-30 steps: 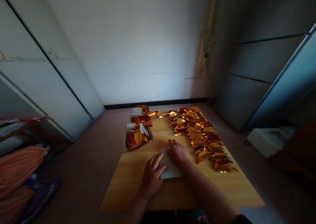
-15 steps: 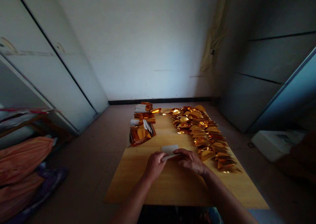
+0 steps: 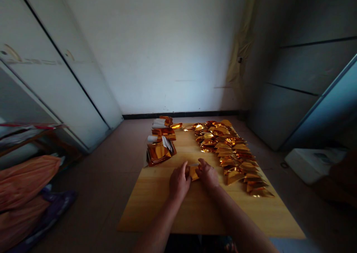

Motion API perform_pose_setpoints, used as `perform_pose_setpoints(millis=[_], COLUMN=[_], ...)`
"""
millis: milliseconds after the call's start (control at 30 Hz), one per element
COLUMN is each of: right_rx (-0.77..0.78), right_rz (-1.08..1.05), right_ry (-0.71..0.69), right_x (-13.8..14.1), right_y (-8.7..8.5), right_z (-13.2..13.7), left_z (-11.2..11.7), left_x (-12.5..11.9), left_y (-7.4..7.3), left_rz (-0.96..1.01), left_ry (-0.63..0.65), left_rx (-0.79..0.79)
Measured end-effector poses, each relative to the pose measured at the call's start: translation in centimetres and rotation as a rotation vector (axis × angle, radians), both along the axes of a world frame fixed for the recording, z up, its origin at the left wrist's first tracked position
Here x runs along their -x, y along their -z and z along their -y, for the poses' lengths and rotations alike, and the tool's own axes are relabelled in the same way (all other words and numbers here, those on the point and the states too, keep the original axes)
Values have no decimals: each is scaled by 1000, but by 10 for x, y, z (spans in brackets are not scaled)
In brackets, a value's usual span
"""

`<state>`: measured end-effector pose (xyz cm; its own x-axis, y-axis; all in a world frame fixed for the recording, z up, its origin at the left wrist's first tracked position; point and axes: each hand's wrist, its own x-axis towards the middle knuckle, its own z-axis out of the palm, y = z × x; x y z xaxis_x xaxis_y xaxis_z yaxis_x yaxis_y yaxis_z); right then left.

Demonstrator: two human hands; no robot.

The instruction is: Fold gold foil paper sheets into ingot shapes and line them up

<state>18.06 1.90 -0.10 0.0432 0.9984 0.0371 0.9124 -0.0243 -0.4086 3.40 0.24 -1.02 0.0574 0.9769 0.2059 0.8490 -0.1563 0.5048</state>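
Observation:
Both hands meet over the middle of a wooden table [image 3: 195,212]. My left hand [image 3: 179,181] and my right hand [image 3: 207,174] pinch a small folded piece of gold foil paper [image 3: 193,172] between them, gold side showing. A stack of unfolded gold foil sheets [image 3: 159,151] with white backs lies just beyond my left hand. Several folded gold pieces [image 3: 232,156] lie in a long band along the table's right side, close to my right hand.
More gold sheet stacks [image 3: 162,126] sit at the table's far left. White cabinet doors [image 3: 50,67] stand on the left, orange cloth [image 3: 25,182] on the floor below them. A white box [image 3: 312,164] lies on the floor at the right.
A second ago both hands pressed a white sheet flat on the table. They then lifted and folded it; now it is a smaller piece with its gold side out, held farther from me.

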Motion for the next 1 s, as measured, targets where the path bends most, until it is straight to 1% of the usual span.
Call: perform_pose_setpoints(millis=[67, 167, 333, 467, 567, 667, 767, 900, 1000], right_rx=[-6, -13, -24, -128, -228, -293, -262, -150, -93], right_rz=[14, 13, -2, -182, -329, -345, -255, -112, -70], right_ry=[-11, -38, -53, -61, -126, -165, -145, -119, -105], right_x=[1, 2, 1, -5, -10, -9, -4, 3, 4], right_y=[1, 0, -1, 7, 16, 19, 16, 9, 5], right_z=[-1, -1, 1, 1, -1, -4, -9, -13, -15], left_z=[2, 6, 11, 13, 15, 17, 18, 19, 19], left_x=[0, 1, 0, 1, 4, 7, 10, 11, 12], left_y=[1, 0, -4, -4, -2, 2, 3, 0, -1], left_rz=[-86, -191, -277, -285, -267, -252, -241, -242, -226], left_ry=[37, 50, 51, 56, 68, 93, 100, 91, 91], left_rx=[-26, -41, -73, -100, -116, -148, -168, -132, -106])
